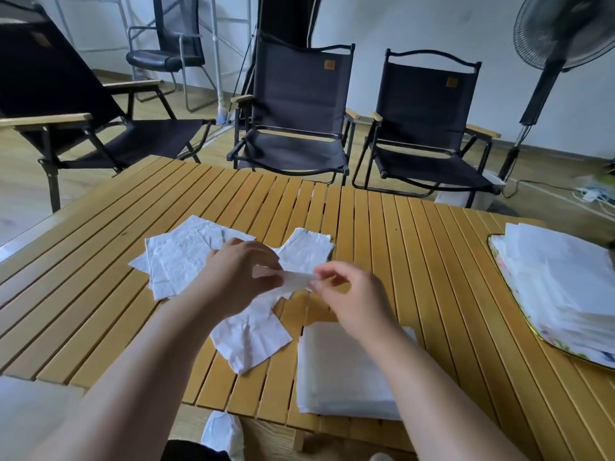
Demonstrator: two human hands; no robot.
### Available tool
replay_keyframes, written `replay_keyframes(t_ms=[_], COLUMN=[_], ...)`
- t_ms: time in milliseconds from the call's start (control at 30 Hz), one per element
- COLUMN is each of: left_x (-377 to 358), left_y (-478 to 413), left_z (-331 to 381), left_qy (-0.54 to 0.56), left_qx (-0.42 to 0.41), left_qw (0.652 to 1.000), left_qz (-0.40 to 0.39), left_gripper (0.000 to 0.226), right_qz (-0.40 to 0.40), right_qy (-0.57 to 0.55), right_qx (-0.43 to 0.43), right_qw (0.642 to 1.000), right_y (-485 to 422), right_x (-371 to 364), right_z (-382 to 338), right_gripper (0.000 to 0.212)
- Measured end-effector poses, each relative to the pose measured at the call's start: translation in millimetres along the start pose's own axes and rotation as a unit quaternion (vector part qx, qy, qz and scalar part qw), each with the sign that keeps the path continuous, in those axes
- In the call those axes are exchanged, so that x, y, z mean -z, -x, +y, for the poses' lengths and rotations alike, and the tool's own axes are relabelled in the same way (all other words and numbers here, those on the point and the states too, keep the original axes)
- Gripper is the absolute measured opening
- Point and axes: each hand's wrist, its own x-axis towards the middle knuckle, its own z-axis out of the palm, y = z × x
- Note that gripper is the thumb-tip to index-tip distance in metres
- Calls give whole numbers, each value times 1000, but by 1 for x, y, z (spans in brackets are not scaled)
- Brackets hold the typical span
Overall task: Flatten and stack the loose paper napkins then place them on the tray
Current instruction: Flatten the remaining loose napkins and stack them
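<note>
White napkins (559,277) fill the tray (498,257) at three o'clock, a flattened stack (346,371) lies at six; loose ones (179,261) wait at ten. Left hand (236,277) and right hand (352,297) both grip one napkin (298,282).

We find an indoor room set up as an informal lounge or meeting space, furnished with camping gear: a slatted wooden roll-up desk (382,227) with three black fabric folding chairs (299,104) with wooden armrests standing around its far sides. Plain white walls (416,24), a wood-look floor (26,181), a black cantilever office chair (173,58), a white metal rack frame (216,44), a pedestal fan (559,34) and a power strip (589,194) with trailing cables on the floor support that reading.
</note>
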Motion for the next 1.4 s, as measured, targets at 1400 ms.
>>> replay_keyframes(t_ms=[1400], left_x=[-65], left_y=[-26], left_z=[8], left_qy=[-130], left_qx=[39], left_qw=[986], left_qz=[-99], left_gripper=[16], right_qz=[-15], right_qy=[105], right_qx=[-113], right_qw=[988], right_y=[-16], right_x=[11], right_z=[46], right_gripper=[40])
